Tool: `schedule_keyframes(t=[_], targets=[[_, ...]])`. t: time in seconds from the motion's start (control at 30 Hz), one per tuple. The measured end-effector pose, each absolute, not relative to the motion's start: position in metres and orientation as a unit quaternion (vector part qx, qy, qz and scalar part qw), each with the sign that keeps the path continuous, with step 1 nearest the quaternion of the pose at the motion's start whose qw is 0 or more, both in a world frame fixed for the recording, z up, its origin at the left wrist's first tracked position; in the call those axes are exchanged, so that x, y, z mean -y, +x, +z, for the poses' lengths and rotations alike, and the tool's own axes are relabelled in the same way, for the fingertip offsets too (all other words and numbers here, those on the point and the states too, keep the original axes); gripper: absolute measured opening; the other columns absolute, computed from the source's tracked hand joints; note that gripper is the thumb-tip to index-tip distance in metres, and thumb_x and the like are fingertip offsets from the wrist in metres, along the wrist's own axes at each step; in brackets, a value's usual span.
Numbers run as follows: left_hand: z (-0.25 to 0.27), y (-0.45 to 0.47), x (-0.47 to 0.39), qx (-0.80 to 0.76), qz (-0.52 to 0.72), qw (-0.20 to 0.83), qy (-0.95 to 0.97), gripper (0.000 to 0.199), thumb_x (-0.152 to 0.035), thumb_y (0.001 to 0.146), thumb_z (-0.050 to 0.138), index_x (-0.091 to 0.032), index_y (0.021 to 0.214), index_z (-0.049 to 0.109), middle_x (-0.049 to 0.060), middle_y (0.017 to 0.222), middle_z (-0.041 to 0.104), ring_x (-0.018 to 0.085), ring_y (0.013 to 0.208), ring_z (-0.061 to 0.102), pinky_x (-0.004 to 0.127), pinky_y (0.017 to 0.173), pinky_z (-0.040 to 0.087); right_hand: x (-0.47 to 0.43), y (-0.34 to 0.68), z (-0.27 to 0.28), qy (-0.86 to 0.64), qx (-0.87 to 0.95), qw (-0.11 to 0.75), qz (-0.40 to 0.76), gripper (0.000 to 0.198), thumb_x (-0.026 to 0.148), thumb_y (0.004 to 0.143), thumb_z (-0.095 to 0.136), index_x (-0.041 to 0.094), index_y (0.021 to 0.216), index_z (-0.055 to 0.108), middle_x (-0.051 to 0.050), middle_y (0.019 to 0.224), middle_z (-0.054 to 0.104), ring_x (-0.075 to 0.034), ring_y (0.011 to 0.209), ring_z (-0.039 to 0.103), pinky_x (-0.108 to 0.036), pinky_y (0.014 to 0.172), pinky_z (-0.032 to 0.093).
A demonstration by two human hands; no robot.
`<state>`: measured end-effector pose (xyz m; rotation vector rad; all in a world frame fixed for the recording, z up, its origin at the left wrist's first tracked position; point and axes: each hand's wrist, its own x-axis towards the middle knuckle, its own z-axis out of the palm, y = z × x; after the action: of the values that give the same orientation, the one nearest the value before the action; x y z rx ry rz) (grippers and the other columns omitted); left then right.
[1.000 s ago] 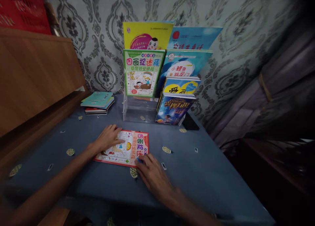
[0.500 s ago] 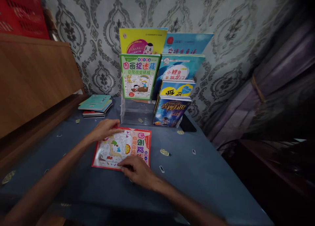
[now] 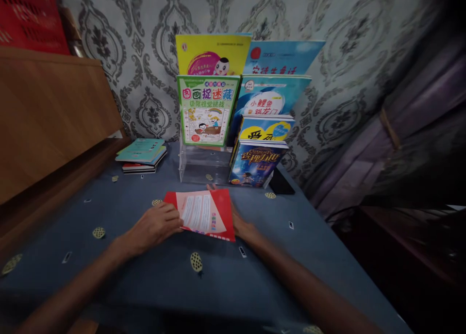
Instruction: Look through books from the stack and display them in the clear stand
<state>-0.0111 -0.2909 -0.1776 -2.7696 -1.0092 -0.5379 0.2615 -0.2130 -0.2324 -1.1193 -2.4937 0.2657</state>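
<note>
A thin red-bordered picture book [image 3: 200, 210] is held up tilted over the table, its text-covered back towards me. At the book's near left corner, my left hand [image 3: 162, 222] is closed on the edge with curled fingers. My right hand [image 3: 238, 222] is behind the right side, largely hidden by the book; its fingertips show above the top edge. Just beyond stands a clear acrylic rack [image 3: 204, 171] with books in it. A green picture book [image 3: 207, 111] stands in its left column, above a bare lower tier.
A blue book [image 3: 257, 164] fronts the rack's right column, below several others. Some books lie in a low stack [image 3: 141, 154] at the left. A dark flat object [image 3: 282, 182] lies right of the rack. A wooden cabinet [image 3: 54, 120] borders the table's left side, a curtain [image 3: 364, 154] its right.
The red picture book has come up off the table and been turned over from front to back. My right hand has gone behind it; my left has moved to its near left corner.
</note>
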Motion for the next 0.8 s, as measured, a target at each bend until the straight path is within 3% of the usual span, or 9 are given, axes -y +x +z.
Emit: schedule_keyframes(t=[0.1, 0.2, 0.37, 0.43, 0.5, 0.57, 0.67, 0.8], targets=[[-0.201, -0.012, 0.300, 0.366, -0.176, -0.011, -0.914, 0.038, -0.038, 0.106, 0.036, -0.020, 0.092, 0.067, 0.003, 0.086, 0.066, 0.014, 0.080, 0.060, 0.025, 0.065, 0.039, 0.196, 0.261, -0.235, -0.385, 0.905, 0.157, 0.091, 0.062, 0.041, 0.095, 0.055, 0.019, 0.152, 0.041, -0.013, 0.161, 0.033, -0.035, 0.150, 0.026, -0.060, 0.121, 0.019], [-0.211, -0.013, 0.306, 0.391, -0.176, -0.042, -0.903, 0.036, -0.038, 0.105, 0.039, -0.021, 0.095, 0.069, 0.004, 0.096, 0.069, 0.014, 0.086, 0.063, 0.024, 0.065, 0.042, 0.183, 0.265, -0.240, -0.406, 0.896, 0.159, 0.080, 0.057, 0.038, 0.098, 0.050, 0.022, 0.152, 0.041, -0.013, 0.162, 0.032, -0.034, 0.152, 0.022, -0.066, 0.118, 0.018], [-0.217, -0.016, 0.306, 0.399, -0.195, -0.065, -0.894, 0.036, -0.040, 0.105, 0.039, -0.022, 0.103, 0.070, 0.005, 0.101, 0.071, 0.016, 0.088, 0.067, 0.025, 0.070, 0.048, 0.172, 0.282, -0.239, -0.502, 0.818, 0.251, 0.124, 0.051, 0.015, 0.098, 0.029, 0.018, 0.144, 0.051, -0.012, 0.139, 0.062, -0.024, 0.127, 0.059, -0.047, 0.108, 0.045], [-0.218, -0.018, 0.306, 0.411, -0.194, -0.067, -0.889, 0.036, -0.041, 0.105, 0.040, -0.023, 0.105, 0.070, 0.005, 0.099, 0.072, 0.016, 0.086, 0.068, 0.026, 0.071, 0.049, 0.178, 0.279, -0.234, -0.508, 0.801, 0.291, 0.125, 0.051, 0.015, 0.098, 0.027, 0.020, 0.141, 0.055, -0.011, 0.130, 0.068, -0.024, 0.120, 0.064, -0.044, 0.103, 0.049], [-0.218, -0.018, 0.306, 0.419, -0.190, -0.066, -0.886, 0.035, -0.042, 0.104, 0.041, -0.023, 0.106, 0.070, 0.005, 0.098, 0.073, 0.016, 0.084, 0.068, 0.026, 0.072, 0.049, 0.192, 0.268, -0.229, -0.472, 0.819, 0.303, 0.122, 0.048, 0.020, 0.099, 0.031, 0.023, 0.139, 0.057, -0.009, 0.131, 0.067, -0.025, 0.124, 0.061, -0.046, 0.107, 0.046], [-0.218, -0.018, 0.307, 0.417, -0.188, -0.066, -0.887, 0.036, -0.043, 0.104, 0.040, -0.023, 0.104, 0.070, 0.005, 0.096, 0.073, 0.016, 0.082, 0.068, 0.026, 0.071, 0.049, 0.211, 0.249, -0.225, -0.400, 0.861, 0.278, 0.148, 0.045, 0.025, 0.101, 0.033, 0.021, 0.140, 0.056, -0.009, 0.138, 0.063, -0.024, 0.131, 0.055, -0.046, 0.112, 0.042], [-0.218, -0.016, 0.309, 0.409, -0.183, -0.072, -0.891, 0.038, -0.042, 0.105, 0.039, -0.022, 0.100, 0.070, 0.004, 0.090, 0.072, 0.016, 0.079, 0.068, 0.025, 0.070, 0.049, 0.236, 0.217, -0.221, -0.254, 0.928, 0.174, 0.209, 0.047, 0.030, 0.103, 0.033, 0.018, 0.146, 0.048, -0.008, 0.150, 0.053, -0.018, 0.142, 0.043, -0.040, 0.118, 0.036], [-0.219, -0.013, 0.312, 0.405, -0.182, -0.065, -0.894, 0.038, -0.041, 0.105, 0.040, -0.021, 0.094, 0.070, 0.003, 0.085, 0.072, 0.015, 0.079, 0.068, 0.023, 0.069, 0.050, 0.240, 0.190, -0.218, -0.196, 0.949, 0.102, 0.226, 0.048, 0.029, 0.106, 0.027, 0.019, 0.151, 0.040, -0.006, 0.153, 0.049, -0.013, 0.146, 0.037, -0.041, 0.124, 0.022]])
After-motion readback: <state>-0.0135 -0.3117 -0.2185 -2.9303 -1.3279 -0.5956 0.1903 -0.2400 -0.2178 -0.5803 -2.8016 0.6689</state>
